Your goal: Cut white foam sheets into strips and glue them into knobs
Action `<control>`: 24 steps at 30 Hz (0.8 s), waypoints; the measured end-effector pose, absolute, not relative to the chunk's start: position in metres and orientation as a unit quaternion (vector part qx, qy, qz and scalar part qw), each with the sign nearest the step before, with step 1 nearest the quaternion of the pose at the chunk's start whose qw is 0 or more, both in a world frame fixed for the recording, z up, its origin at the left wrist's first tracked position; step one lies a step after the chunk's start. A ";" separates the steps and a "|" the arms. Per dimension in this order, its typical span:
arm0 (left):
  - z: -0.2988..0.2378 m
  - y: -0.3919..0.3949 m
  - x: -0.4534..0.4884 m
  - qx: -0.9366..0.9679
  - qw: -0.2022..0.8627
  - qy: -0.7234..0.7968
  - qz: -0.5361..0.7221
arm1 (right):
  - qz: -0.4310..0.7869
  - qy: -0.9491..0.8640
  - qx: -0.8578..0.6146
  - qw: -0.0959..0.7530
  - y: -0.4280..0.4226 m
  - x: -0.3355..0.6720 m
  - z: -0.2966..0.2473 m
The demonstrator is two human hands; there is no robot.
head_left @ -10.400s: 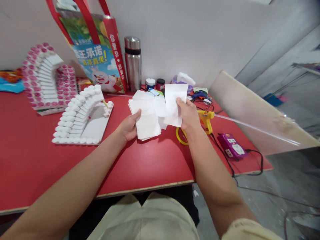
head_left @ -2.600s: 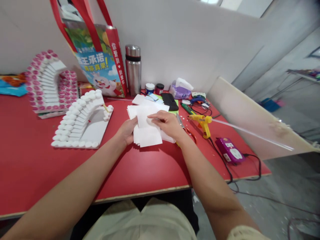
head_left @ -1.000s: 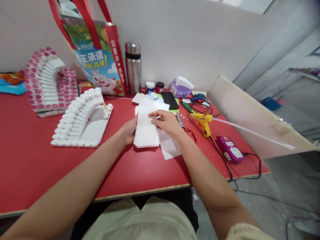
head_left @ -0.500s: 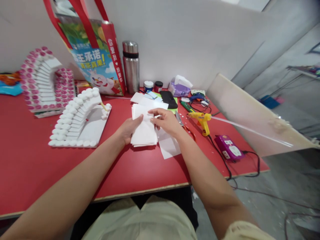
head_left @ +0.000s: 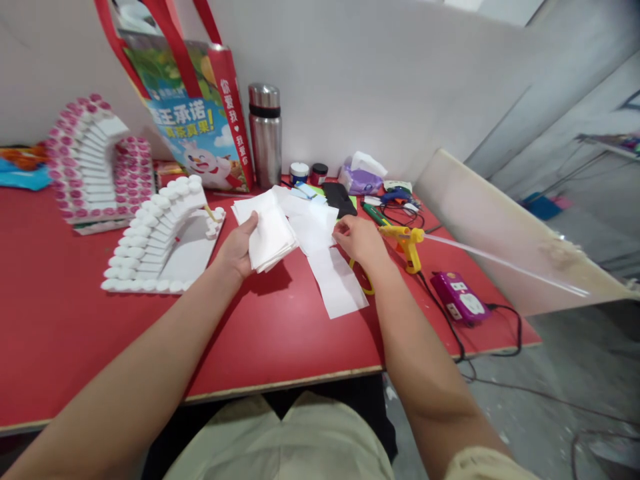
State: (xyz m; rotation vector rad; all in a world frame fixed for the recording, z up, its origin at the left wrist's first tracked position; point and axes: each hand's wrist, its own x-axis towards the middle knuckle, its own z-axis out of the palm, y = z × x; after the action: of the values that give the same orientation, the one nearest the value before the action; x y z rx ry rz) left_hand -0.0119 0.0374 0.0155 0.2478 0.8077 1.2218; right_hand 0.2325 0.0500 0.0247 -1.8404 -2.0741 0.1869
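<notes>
A stack of thin white paper sheets [head_left: 271,233] is held over the red table by my left hand [head_left: 239,248], its thumb on top and the fingers underneath. My right hand [head_left: 361,240] has its fingertips pinched together at the right edge of a loose white sheet [head_left: 316,232]. Another white sheet [head_left: 340,283] lies on the table just below, nearer to me. Beside my right wrist a yellow loop-shaped handle [head_left: 364,279] shows, partly hidden by the wrist.
On the left stand a white arched model [head_left: 150,247] and a pink-dotted one [head_left: 70,170]. A printed bag [head_left: 200,127], a steel flask [head_left: 266,137], small jars and purple tissues [head_left: 361,177] line the wall. At right lie a yellow glue gun [head_left: 407,243] and a purple power box [head_left: 459,298] with cords.
My left hand has moved left with the stack, now tilted. My right hand has left the stack and moved right, over where the scissors showed, to the edge of a loose sheet.
</notes>
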 end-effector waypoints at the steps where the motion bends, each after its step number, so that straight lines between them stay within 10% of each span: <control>1: 0.015 0.038 -0.012 0.111 0.734 0.369 0.559 | 0.061 -0.738 -0.648 0.180 0.050 0.231 0.023; 13: 0.012 0.041 -0.016 0.092 0.714 0.379 0.581 | 0.079 -0.790 -0.582 0.175 0.043 0.222 0.028; 24: 0.008 0.040 -0.011 0.114 0.731 0.378 0.556 | 0.162 -0.755 -0.635 -0.031 0.030 0.225 0.048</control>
State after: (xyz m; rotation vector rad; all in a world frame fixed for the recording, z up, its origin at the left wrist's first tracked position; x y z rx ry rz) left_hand -0.0111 0.0396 0.0076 0.2499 0.8323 1.2240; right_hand 0.2250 0.0301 0.0482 -2.0349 -2.4202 0.5185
